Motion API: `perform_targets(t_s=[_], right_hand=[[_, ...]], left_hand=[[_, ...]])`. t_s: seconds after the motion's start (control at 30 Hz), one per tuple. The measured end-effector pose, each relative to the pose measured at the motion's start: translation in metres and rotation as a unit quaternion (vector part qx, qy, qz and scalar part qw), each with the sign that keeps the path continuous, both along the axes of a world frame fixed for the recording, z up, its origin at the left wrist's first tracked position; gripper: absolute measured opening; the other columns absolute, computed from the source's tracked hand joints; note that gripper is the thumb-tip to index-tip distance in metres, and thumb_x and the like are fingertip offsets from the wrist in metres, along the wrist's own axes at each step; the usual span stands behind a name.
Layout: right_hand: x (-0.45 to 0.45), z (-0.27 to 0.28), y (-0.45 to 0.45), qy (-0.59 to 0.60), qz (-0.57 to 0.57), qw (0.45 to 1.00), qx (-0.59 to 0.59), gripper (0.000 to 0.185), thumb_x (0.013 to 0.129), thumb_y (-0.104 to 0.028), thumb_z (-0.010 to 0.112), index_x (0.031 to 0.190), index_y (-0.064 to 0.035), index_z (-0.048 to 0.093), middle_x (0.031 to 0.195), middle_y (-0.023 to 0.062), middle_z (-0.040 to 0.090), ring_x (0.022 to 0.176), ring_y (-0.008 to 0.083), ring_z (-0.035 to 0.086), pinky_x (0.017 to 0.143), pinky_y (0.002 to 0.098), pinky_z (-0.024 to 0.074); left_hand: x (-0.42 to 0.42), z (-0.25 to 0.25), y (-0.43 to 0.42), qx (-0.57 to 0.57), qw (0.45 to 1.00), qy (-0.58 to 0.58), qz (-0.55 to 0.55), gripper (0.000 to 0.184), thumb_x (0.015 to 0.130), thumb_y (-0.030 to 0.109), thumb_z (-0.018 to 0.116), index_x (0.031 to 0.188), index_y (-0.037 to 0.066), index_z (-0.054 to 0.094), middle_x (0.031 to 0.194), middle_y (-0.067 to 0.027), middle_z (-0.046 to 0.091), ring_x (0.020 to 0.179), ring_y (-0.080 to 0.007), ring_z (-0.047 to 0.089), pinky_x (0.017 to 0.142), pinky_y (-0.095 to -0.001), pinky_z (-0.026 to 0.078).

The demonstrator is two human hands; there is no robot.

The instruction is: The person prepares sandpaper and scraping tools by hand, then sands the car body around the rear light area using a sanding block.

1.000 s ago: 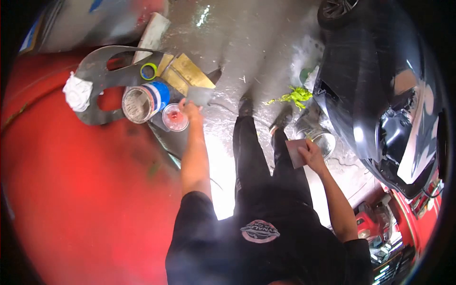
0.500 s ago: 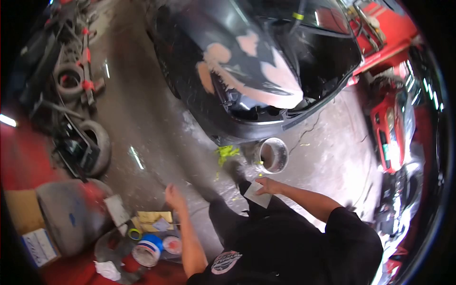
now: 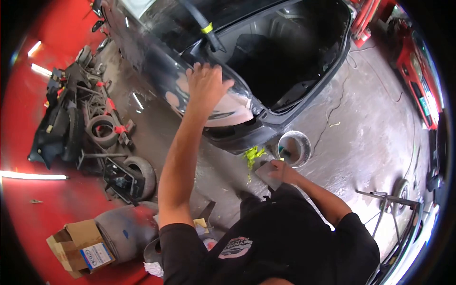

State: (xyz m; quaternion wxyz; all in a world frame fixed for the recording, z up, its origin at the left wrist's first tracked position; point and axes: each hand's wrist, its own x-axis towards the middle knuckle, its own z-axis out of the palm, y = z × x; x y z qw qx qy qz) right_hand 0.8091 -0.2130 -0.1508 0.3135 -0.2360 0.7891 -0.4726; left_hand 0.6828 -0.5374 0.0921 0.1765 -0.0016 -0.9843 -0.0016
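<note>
My left hand [image 3: 206, 85] reaches out over the car's dark rear corner panel [image 3: 166, 71], fingers apart, lying over the part patched with pinkish filler [image 3: 235, 108]. Whether the whole palm touches the panel cannot be seen. Lower down, in front of my body, my right hand [image 3: 283, 173] pinches a grey square sheet, apparently sandpaper [image 3: 266, 175]. Close beside that hand stands a round bucket [image 3: 307, 151] with a whitish rim. Bright yellow-green scraps [image 3: 254, 154] lie on the floor to its left.
The car's trunk opening [image 3: 280, 52] gapes beyond the panel. To the left are car parts and a tire [image 3: 142, 173]. A cardboard box [image 3: 78, 232] sits at lower left by a grey drum-like object [image 3: 126, 228]. A metal frame [image 3: 394, 202] stands at right, below a red bumper [image 3: 420, 95].
My left hand has swung up from low beside the cans onto the car panel. My right hand still holds the sheet, now tilted near the bucket. The view has shifted closer to the car.
</note>
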Motion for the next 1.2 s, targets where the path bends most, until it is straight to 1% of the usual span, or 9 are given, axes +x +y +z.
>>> perform_targets(t_s=[0.23, 0.33, 0.37, 0.4, 0.47, 0.53, 0.73, 0.83, 1.2], right_hand=[[-0.038, 0.026, 0.013, -0.034, -0.036, 0.998, -0.025, 0.037, 0.079, -0.027, 0.075, 0.091, 0.0041, 0.059, 0.078, 0.0125, 0.058, 0.076, 0.0151, 0.054, 0.068, 0.0379, 0.0452], [-0.051, 0.036, 0.009, -0.009, -0.037, 0.997, -0.07, 0.037, 0.08, -0.026, 0.074, 0.097, 0.0042, 0.06, 0.08, 0.0144, 0.06, 0.076, 0.0183, 0.056, 0.07, 0.0391, 0.0468], [-0.052, 0.054, 0.005, -0.004, -0.044, 0.995, -0.084, 0.038, 0.081, -0.026, 0.073, 0.1, 0.0041, 0.06, 0.084, 0.0174, 0.062, 0.076, 0.0218, 0.059, 0.072, 0.0405, 0.0481], [-0.055, 0.074, 0.0, 0.0, -0.05, 0.994, -0.099, 0.04, 0.081, -0.026, 0.072, 0.104, 0.0041, 0.061, 0.087, 0.0204, 0.064, 0.077, 0.0253, 0.061, 0.073, 0.0419, 0.0494], [-0.057, 0.126, -0.013, 0.009, -0.074, 0.984, -0.165, 0.031, 0.084, -0.017, 0.071, 0.103, 0.0038, 0.06, 0.086, 0.0148, 0.063, 0.079, 0.0204, 0.059, 0.072, 0.0364, 0.049], [-0.052, 0.178, -0.042, 0.1, -0.058, 0.968, -0.223, 0.024, 0.086, -0.01, 0.069, 0.103, 0.0027, 0.06, 0.089, 0.0123, 0.064, 0.08, 0.0203, 0.06, 0.073, 0.0339, 0.0498], [-0.023, 0.245, -0.135, 0.488, 0.089, 0.807, -0.32, 0.034, 0.081, -0.001, 0.067, 0.115, -0.0037, 0.065, 0.105, 0.0112, 0.066, 0.09, 0.0298, 0.064, 0.079, 0.0381, 0.0538], [0.003, 0.251, -0.165, 0.574, 0.157, 0.74, -0.315, 0.048, 0.08, -0.01, 0.064, 0.128, -0.0073, 0.064, 0.109, 0.0083, 0.062, 0.094, 0.0278, 0.061, 0.08, 0.0391, 0.0517], [0.09, 0.267, -0.213, 0.582, 0.247, 0.684, -0.364, 0.051, 0.079, -0.013, 0.067, 0.129, -0.0059, 0.065, 0.117, 0.0121, 0.062, 0.103, 0.0297, 0.063, 0.086, 0.0405, 0.0535]], left_hand=[[-0.034, -0.009, -0.005, -0.166, 0.978, -0.127, 0.007, 0.024, 0.088, 0.028, 0.073, 0.095, 0.005, 0.076, 0.099, -0.0166, 0.074, 0.096, -0.0325, 0.066, 0.083, -0.0457, 0.049], [-0.017, 0.005, -0.019, -0.07, 0.994, 0.078, -0.042, 0.018, 0.093, 0.018, 0.067, 0.085, 0.002, 0.07, 0.089, -0.0122, 0.074, 0.078, -0.0288, 0.07, 0.067, -0.0417, 0.052], [0.001, 0.015, -0.016, 0.101, 0.992, 0.074, 0.02, 0.014, 0.094, 0.013, 0.064, 0.087, 0.002, 0.069, 0.091, -0.0119, 0.074, 0.079, -0.0277, 0.071, 0.067, -0.0407, 0.054], [0.024, 0.026, -0.011, 0.269, 0.957, 0.072, 0.083, 0.012, 0.096, 0.009, 0.062, 0.089, 0.002, 0.069, 0.093, -0.0116, 0.074, 0.079, -0.0265, 0.072, 0.067, -0.0397, 0.056], [0.068, 0.026, -0.005, 0.577, 0.8, 0.117, 0.116, 0.009, 0.098, 0.003, 0.058, 0.093, 0.002, 0.065, 0.094, -0.0111, 0.073, 0.079, -0.0252, 0.074, 0.068, -0.0382, 0.06], [0.126, -0.002, -0.003, 0.807, 0.541, 0.23, 0.057, 0.007, 0.099, -0.001, 0.055, 0.098, 0.003, 0.061, 0.093, -0.0107, 0.072, 0.077, -0.0247, 0.075, 0.069, -0.0374, 0.064], [0.219, -0.014, 0.033, 0.826, 0.435, 0.357, 0.048, 0.009, 0.098, 0.0, 0.057, 0.106, 0.005, 0.056, 0.098, -0.0124, 0.071, 0.086, -0.0252, 0.074, 0.083, -0.0412, 0.064], [0.259, -0.011, 0.04, 0.787, 0.451, 0.421, 0.032, 0.014, 0.098, 0.0, 0.056, 0.11, 0.006, 0.053, 0.105, -0.0114, 0.069, 0.094, -0.0216, 0.071, 0.087, -0.0365, 0.059], [0.346, -0.002, 0.035, 0.681, 0.531, 0.504, 0.02, 0.028, 0.103, 0.001, 0.048, 0.13, -0.002, 0.056, 0.117, -0.011, 0.067, 0.103, -0.0155, 0.065, 0.093, -0.0296, 0.052]])
